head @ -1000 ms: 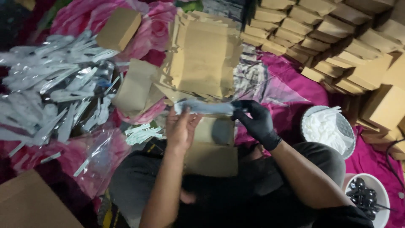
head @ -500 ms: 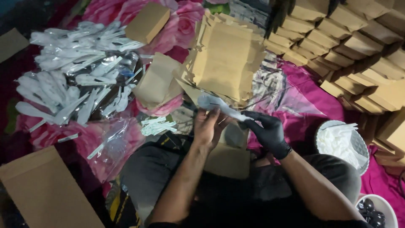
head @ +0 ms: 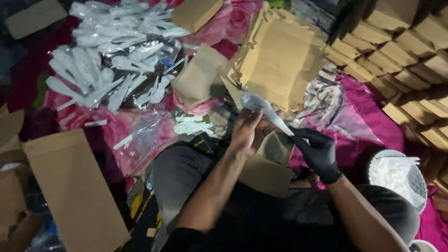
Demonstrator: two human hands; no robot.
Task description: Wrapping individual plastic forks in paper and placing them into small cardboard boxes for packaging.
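Two hands meet over my lap on one clear plastic-wrapped utensil (head: 267,112), which slants from eleven o'clock down to four o'clock just in front of the stack of brown paper envelopes (head: 280,60). Starting at nine o'clock, a long brown envelope (head: 74,191) lies flat beside my knee, and above it, toward ten o'clock, a heap of wrapped white plastic utensils (head: 107,60) spreads over the pink floral cloth (head: 233,18). A loose clear bag (head: 149,133) sits just below that heap, with small white packets (head: 191,125) beside it. My bare left hand (head: 247,133) pinches the wide upper end of the wrapped utensil, fingers closed on it. My right hand (head: 317,151), in a black glove, grips the narrow lower tip. The two hands are near each other, joined only by the wrapper. At three o'clock a white mesh basket (head: 417,184) holds white pieces, and rows of folded brown boxes (head: 410,56) fill the one to two o'clock corner.
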